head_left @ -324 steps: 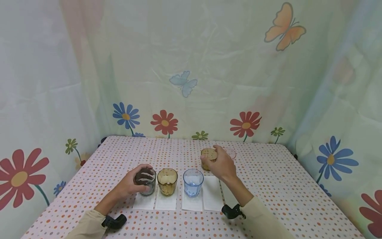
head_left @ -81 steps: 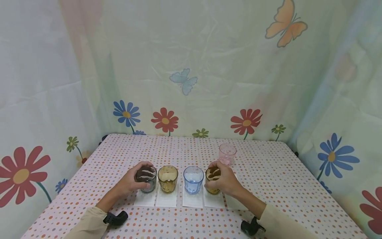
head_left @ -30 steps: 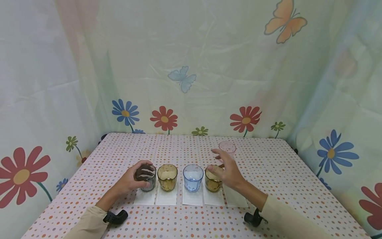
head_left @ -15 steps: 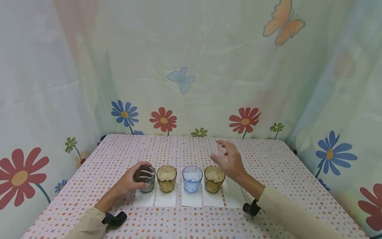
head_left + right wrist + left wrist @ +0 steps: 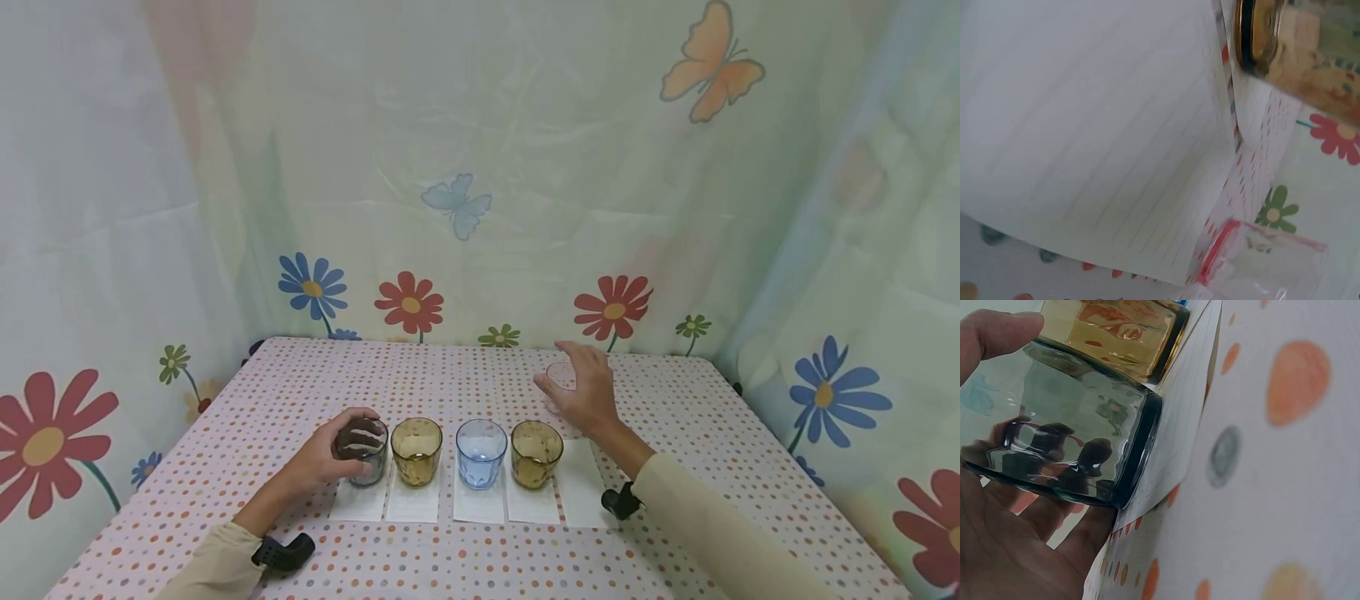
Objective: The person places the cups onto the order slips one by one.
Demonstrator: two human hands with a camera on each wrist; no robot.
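Observation:
My left hand (image 5: pixel 318 457) grips a dark grey glass (image 5: pixel 379 454), its fingers wrapped behind and thumb in front. In the left wrist view that glass (image 5: pixel 1085 394) stands upright on a lined paper sheet (image 5: pixel 1175 419). My right hand (image 5: pixel 592 393) is at the pink glass (image 5: pixel 558 377) farther back, thumb and fingers spread apart on either side of it. The right wrist view shows the clear pink glass (image 5: pixel 1272 262) low in the frame with no fingers visible on it. Nearest below the right hand stands an amber glass (image 5: pixel 536 458).
Another amber glass (image 5: pixel 416 454) and a blue glass (image 5: pixel 481 457) stand on their own white sheets in the row. A bare sheet (image 5: pixel 588 500) lies at the right end. The dotted tablecloth (image 5: pixel 450 558) covers the table; a flowered curtain (image 5: pixel 480 125) hangs behind.
Earlier my right hand carried the second amber glass forward onto the fourth sheet, then let go. It has since moved back to the pink glass. My left hand has kept its hold throughout.

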